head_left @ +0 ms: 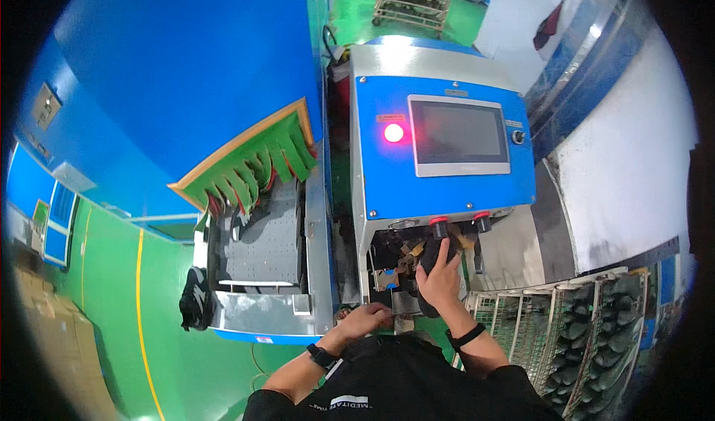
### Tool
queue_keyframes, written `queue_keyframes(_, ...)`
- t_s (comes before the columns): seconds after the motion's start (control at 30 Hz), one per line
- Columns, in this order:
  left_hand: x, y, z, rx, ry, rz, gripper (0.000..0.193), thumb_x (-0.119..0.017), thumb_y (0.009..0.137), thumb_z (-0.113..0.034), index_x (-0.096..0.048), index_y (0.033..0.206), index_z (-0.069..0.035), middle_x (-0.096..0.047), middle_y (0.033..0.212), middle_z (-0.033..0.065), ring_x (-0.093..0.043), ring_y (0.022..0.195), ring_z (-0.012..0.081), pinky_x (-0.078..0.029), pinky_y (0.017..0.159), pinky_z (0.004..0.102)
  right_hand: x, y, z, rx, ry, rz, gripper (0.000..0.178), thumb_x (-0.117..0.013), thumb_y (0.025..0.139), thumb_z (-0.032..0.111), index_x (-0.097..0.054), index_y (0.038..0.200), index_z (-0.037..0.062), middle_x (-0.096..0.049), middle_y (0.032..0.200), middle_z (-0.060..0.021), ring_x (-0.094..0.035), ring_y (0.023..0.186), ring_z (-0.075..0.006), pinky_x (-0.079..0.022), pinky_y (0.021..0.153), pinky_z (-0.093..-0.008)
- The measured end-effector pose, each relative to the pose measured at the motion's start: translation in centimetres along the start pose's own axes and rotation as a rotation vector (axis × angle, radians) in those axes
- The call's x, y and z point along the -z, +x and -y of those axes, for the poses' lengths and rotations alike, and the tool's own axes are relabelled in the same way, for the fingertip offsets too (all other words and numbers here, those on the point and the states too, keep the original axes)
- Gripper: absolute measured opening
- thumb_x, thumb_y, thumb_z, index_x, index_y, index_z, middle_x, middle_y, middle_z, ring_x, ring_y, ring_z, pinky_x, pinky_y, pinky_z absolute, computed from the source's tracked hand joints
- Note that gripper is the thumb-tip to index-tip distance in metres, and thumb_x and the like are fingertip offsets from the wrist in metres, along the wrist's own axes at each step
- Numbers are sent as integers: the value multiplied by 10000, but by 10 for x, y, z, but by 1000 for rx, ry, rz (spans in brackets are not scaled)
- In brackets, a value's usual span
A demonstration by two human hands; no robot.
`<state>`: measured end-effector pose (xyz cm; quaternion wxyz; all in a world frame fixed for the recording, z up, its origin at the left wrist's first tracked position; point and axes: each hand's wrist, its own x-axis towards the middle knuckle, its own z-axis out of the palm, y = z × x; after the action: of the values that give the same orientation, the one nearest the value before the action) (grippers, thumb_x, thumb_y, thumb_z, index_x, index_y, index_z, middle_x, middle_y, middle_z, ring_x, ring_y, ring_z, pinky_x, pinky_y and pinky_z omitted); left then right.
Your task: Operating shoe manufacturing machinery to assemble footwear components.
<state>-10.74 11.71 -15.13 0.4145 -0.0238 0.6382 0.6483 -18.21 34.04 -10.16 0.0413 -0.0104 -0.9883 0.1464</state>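
Observation:
My right hand grips a dark shoe and holds it in the open bay at the front of a blue and silver machine. Brass-coloured clamp parts sit beside the shoe inside the bay. My left hand rests on the lower front edge of the machine, fingers curled, just left of the shoe. Both wrists carry a dark band. Whether the left hand holds anything is hidden.
The machine has a grey touch screen, a lit red lamp and two red knobs. A grey conveyor with green flap curtain runs on the left, a black shoe by its end. A rack of dark shoes stands right.

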Motion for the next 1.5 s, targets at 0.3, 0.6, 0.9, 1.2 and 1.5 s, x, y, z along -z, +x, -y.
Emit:
queue_keyframes(0.3, -43, 15, -17, 168, -673, 492, 725, -432, 995, -690, -518, 1365, -72, -685, 1114, 94, -692, 982, 218, -544, 904, 362, 55, -138, -31, 436, 15, -13, 915, -833, 727, 251, -404, 1533, 191, -503, 1273, -307, -608, 1015, -531, -547, 872, -532)
queue_keyframes(0.6, -53, 4, 28, 427, -337, 261, 473, -664, 935, -436, -655, 1268, -100, -701, 1136, 38, -668, 976, 169, -544, 853, 339, 0, -129, -80, -265, 536, 231, 966, -766, 891, 386, -220, 1591, 4, -585, 1368, -222, -622, 1196, -298, -492, 993, -365)
queue_keyframes(0.9, -6, -25, 20, 196, -220, -84, 526, -712, 817, -229, -601, 1256, 38, -698, 1081, 118, -694, 935, 243, -558, 828, 360, 24, -139, -75, -147, 1117, 105, 774, -803, 851, 258, -458, 1509, 39, -589, 1422, -186, -599, 1239, -260, -465, 1046, -347)
queue_keyframes(1.2, -167, 19, -36, 12, 302, 289, 488, -737, 884, -255, -601, 1248, 41, -677, 1116, 93, -644, 982, 202, -506, 900, 332, 125, -424, -181, -1268, 279, -666, 699, -718, 866, 254, -441, 1469, 36, -630, 1283, -248, -618, 1147, -428, -499, 968, -491)
queue_keyframes(1.5, -265, 65, -29, 133, 425, 458, 334, -775, 838, -170, -667, 1116, -20, -674, 972, 18, -639, 840, 158, -519, 760, 310, 156, -638, -284, -1722, -346, -1038, 620, -707, 895, 237, -500, 1421, -17, -647, 1202, -274, -644, 1014, -457, -535, 861, -491)
